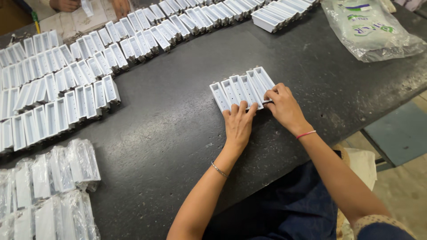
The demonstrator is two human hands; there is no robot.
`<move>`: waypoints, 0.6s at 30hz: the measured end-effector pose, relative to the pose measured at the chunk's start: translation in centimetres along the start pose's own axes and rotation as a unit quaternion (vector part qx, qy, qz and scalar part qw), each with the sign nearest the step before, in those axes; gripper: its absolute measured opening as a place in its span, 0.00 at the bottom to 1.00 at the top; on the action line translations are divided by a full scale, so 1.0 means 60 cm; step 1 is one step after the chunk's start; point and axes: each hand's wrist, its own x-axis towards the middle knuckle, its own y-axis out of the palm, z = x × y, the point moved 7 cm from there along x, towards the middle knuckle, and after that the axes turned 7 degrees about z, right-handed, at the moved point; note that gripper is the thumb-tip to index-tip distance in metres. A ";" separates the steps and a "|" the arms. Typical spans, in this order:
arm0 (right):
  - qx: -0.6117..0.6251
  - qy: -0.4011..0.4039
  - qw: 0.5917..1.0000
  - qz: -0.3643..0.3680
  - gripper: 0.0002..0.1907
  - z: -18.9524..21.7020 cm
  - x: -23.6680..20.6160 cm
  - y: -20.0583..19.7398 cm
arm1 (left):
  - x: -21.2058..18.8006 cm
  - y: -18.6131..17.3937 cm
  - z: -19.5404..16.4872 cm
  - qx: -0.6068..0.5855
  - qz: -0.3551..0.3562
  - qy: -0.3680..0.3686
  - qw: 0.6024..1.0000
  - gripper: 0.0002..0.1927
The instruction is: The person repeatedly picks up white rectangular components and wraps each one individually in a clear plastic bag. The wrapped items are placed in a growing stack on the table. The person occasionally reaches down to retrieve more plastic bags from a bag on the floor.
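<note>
We see a short row of white plastic trays [242,89] lying side by side on the dark counter [178,133], right at our fingertips. Left hand [238,126]: flat, fingers spread, tips on the row's near edge. Right hand [284,106]: grip curled, pinching the row's right end. Long rows of white trays [66,84] well left of both hands; wrapped trays [49,178] nearer, far left. Clear plastic bag [371,29] beyond the right hand.
</note>
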 end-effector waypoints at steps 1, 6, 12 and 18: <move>0.000 0.006 1.000 0.003 0.11 -0.003 -0.005 -0.003 | -0.001 0.001 -0.003 -0.004 -0.001 0.001 1.000 0.13; -0.004 -0.001 1.000 -0.010 0.13 -0.003 -0.020 -0.015 | 0.005 0.011 -0.016 0.038 0.023 -0.005 0.999 0.14; 0.012 -0.005 1.000 -0.012 0.17 0.001 -0.028 -0.026 | 0.002 0.022 -0.019 0.022 0.001 -0.009 1.000 0.16; 0.053 -0.007 0.996 -0.074 0.22 -0.002 -0.072 -0.076 | -0.011 0.046 -0.006 0.033 0.020 -0.006 0.999 0.19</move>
